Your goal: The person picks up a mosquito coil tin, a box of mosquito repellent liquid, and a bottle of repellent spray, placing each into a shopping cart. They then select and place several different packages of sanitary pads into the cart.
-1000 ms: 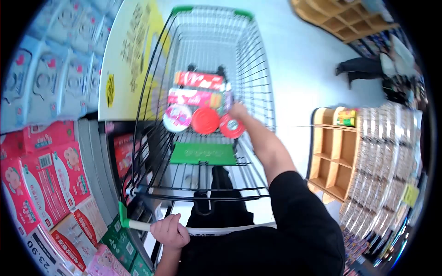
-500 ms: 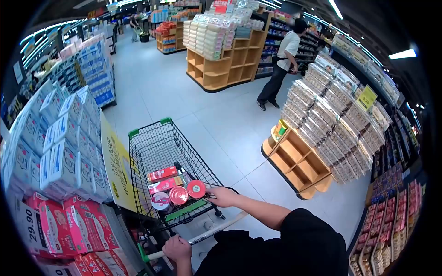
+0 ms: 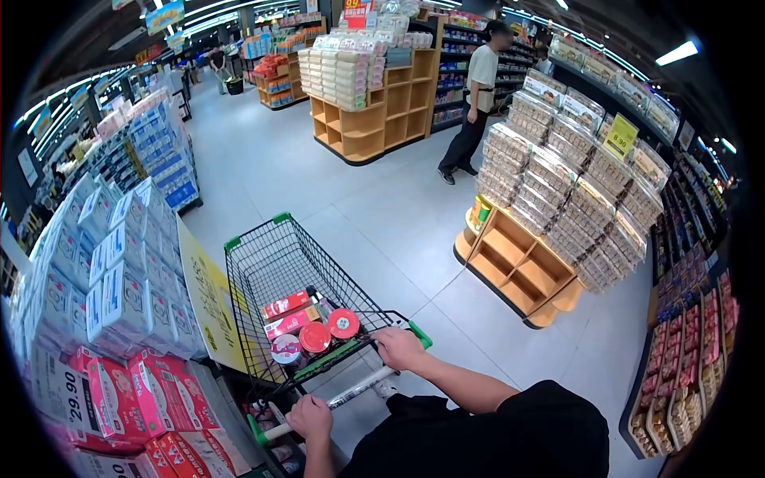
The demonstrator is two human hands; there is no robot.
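Note:
A black wire shopping cart [image 3: 271, 247] with green corners stands in front of me. My left hand [image 3: 309, 417] is closed around the left part of its white handle [image 3: 358, 390]. Near the handle's green right end, my right hand [image 3: 398, 349] is closed on it, close to the basket's rear edge. At the near end of the basket sit a red-lidded container [image 3: 343, 323], another red-topped container [image 3: 315, 338] and a tub with a pale patterned lid [image 3: 286, 349]. Behind them lie a red box [image 3: 285, 305] and a pink-and-white box [image 3: 292, 323].
Stacked white-and-blue packs [image 3: 119, 295] and pink packs [image 3: 163, 394] line the left, beside a yellow sign [image 3: 209, 295]. On the right stands a wooden display [image 3: 518, 267] with bagged goods. A person [image 3: 474, 103] stands beyond it. Tiled floor [image 3: 374, 239] runs between the displays.
My right hand has shifted from beside the red-lidded container back onto the handle. My left hand stays on the handle. The view has shifted slightly, and the person at the right has turned.

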